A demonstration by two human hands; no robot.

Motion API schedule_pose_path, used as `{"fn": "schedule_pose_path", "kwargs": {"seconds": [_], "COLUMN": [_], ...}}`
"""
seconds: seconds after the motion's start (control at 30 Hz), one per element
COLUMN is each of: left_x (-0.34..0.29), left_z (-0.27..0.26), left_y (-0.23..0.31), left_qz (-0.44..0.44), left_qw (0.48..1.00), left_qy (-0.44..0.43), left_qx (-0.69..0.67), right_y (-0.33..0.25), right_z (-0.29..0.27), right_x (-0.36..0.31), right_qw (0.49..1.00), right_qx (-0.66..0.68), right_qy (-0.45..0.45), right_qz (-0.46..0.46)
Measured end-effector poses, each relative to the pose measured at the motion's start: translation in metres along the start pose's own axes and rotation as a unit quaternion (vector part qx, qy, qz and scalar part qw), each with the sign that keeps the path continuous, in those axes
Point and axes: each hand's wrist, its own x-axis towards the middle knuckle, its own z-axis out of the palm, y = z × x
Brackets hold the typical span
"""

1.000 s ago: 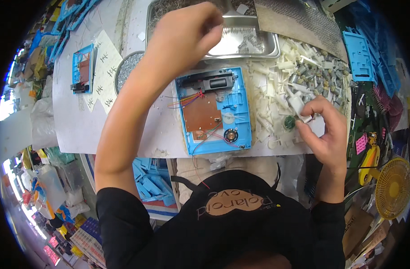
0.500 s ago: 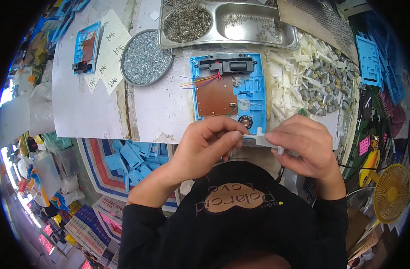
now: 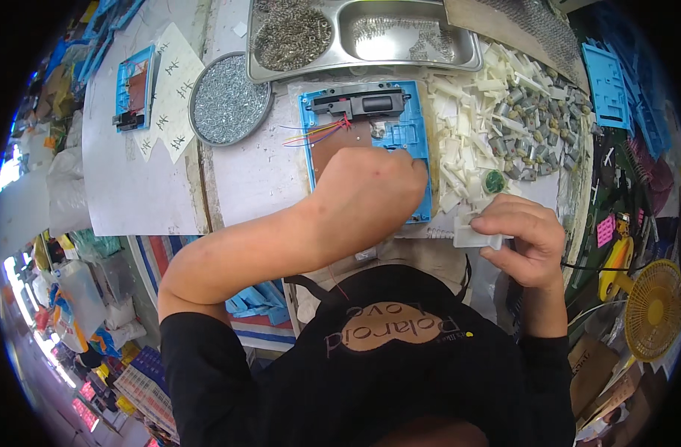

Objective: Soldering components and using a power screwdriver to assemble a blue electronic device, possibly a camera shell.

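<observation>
In front of me lies a blue plastic housing with a brown circuit board, a black battery-box-like part and thin coloured wires. My left hand is over its lower right part, back upward, with the fingers curled down into the housing. The hand hides its own fingertips, the speaker and most of the board's lower half. My right hand pinches a white plastic bracket between thumb and fingers, just off the housing's lower right corner.
White plastic pieces and small grey cylinders are heaped at right, with a round green item. Behind stands a metal tray of springs; at left, a round dish of screws and another blue housing. A yellow fan stands at far right.
My left hand has left the white bracket and reached forward over the blue housing. My right hand has moved slightly right, keeping the bracket. The view has shifted a little.
</observation>
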Motion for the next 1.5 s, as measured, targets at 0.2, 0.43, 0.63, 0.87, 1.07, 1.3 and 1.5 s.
{"fn": "schedule_pose_path", "kwargs": {"seconds": [0.2, 0.43, 0.63, 0.87, 1.07, 1.3, 1.5], "left_x": [0.01, 0.001, -0.035, -0.043, -0.04, -0.04, -0.041], "left_z": [0.007, 0.012, 0.007, 0.029, 0.033, 0.038, 0.037], "left_y": [0.01, 0.001, -0.023, -0.016, -0.018, -0.017, -0.016], "left_qz": [-0.03, -0.08, -0.182, -0.2, -0.207, -0.205, -0.212], "left_qw": [0.999, 0.988, 0.903, 0.865, 0.848, 0.838, 0.847], "left_qy": [-0.005, 0.089, 0.231, 0.329, 0.343, 0.354, 0.335], "left_qx": [0.013, -0.097, -0.314, -0.322, -0.346, -0.361, -0.355], "right_y": [0.003, 0.015, 0.027, 0.019, 0.026, 0.064, 0.042], "right_z": [-0.003, -0.003, -0.001, 0.006, 0.016, 0.029, 0.032], "right_x": [-0.006, -0.015, 0.025, 0.06, 0.077, 0.051, 0.068], "right_qw": [1.0, 0.984, 0.985, 0.953, 0.947, 0.987, 0.953], "right_qx": [-0.015, 0.045, -0.167, -0.297, -0.296, -0.158, -0.297], "right_qy": [0.017, 0.122, 0.03, -0.038, -0.078, 0.007, -0.039], "right_qz": [-0.005, 0.125, 0.026, -0.055, -0.092, -0.037, -0.051]}}
